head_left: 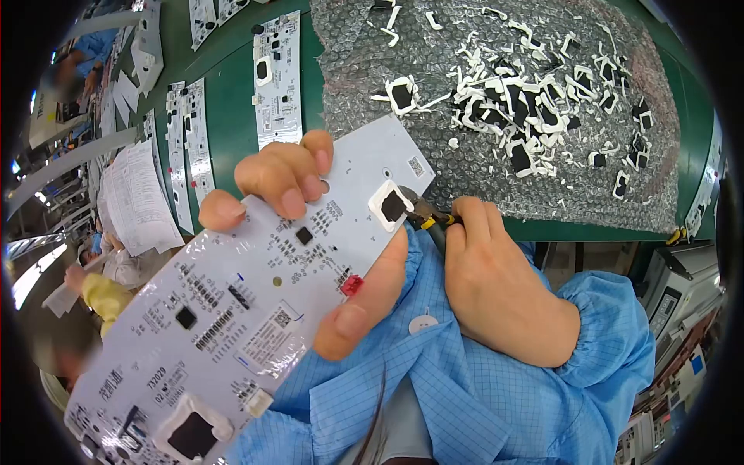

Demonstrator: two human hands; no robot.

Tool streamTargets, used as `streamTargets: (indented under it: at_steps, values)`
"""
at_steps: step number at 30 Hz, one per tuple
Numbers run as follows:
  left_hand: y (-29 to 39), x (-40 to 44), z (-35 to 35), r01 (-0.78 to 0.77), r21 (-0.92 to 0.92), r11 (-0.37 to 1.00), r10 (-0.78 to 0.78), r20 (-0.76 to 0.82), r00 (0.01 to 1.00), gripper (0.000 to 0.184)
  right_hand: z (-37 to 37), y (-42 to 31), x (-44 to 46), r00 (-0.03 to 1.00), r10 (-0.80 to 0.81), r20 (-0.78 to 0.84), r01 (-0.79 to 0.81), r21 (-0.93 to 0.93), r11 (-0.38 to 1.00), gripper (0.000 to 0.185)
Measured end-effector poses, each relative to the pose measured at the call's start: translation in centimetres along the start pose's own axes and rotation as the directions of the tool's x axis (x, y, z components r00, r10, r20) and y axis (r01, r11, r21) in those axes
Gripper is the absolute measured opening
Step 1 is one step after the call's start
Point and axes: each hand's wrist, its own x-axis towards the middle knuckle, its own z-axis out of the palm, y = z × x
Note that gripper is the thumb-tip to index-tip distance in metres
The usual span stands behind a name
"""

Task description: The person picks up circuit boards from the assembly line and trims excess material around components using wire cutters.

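Observation:
My left hand (283,182) grips a long white circuit board (256,287) from below, fingers over its upper edge and thumb near a red component (352,285) on the lower edge. The board is tilted up towards the right. Near its right end sits a black square framed by a thick white bead (390,206). My right hand (504,287) is closed round small pliers (431,218) with black and yellow handles. The jaws touch the right side of that white bead; their exact bite is too small to make out. Another white-framed black square (192,435) is at the board's lower end.
Bubble wrap (372,155) covers much of the green table (225,116), with a heap of white strips and black pieces (523,108) on it. More boards (277,77) lie to the left, beside printed sheets (136,194). Co-workers, one with a yellow sleeve (107,298), are at far left.

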Motion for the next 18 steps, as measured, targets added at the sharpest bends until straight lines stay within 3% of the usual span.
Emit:
streamTargets:
  at_steps: [2, 8, 10, 12, 14, 15, 18]
  values:
    - [0.5, 0.1, 0.0, 0.068, -0.063, 0.996, -0.068, 0.007, 0.998, 0.075, -0.1, 0.1, 0.1, 1.0, 0.007, -0.025, -0.008, -0.015, 1.0, 0.017]
    - [0.6, 0.2, -0.4, 0.079, -0.014, 0.997, -0.079, 0.048, 0.996, 0.075, -0.6, 0.3, 0.3, 0.999, -0.03, 0.014, 0.031, -0.061, 0.998, 0.016]
    - [0.7, 0.1, -0.4, 0.081, -0.003, 0.997, -0.081, 0.053, 0.995, 0.075, -1.1, 0.0, 0.2, 0.992, 0.039, 0.119, -0.044, 0.044, 0.998, 0.018]
    - [0.9, 0.0, -0.3, 0.081, 0.004, 0.997, -0.082, 0.059, 0.995, 0.074, -0.6, 0.3, 0.2, 0.996, 0.041, 0.081, -0.047, 0.072, 0.996, 0.019]
    - [1.3, -0.4, 0.2, 0.184, -0.036, 0.982, -0.182, 0.049, 0.982, 0.073, -0.4, 0.5, 0.4, 0.998, 0.045, 0.043, -0.05, 0.101, 0.994, 0.02]
    - [0.7, -0.9, 1.0, 0.221, -0.167, 0.961, -0.222, 0.011, 0.975, 0.072, -0.4, 0.7, 0.6, 0.999, 0.052, 0.011, -0.052, 0.094, 0.994, 0.02]
    - [0.2, -0.4, 1.0, 0.219, -0.245, 0.945, -0.231, -0.019, 0.973, 0.072, -0.8, 1.0, 0.7, 0.997, 0.064, -0.032, -0.061, 0.084, 0.995, 0.021]
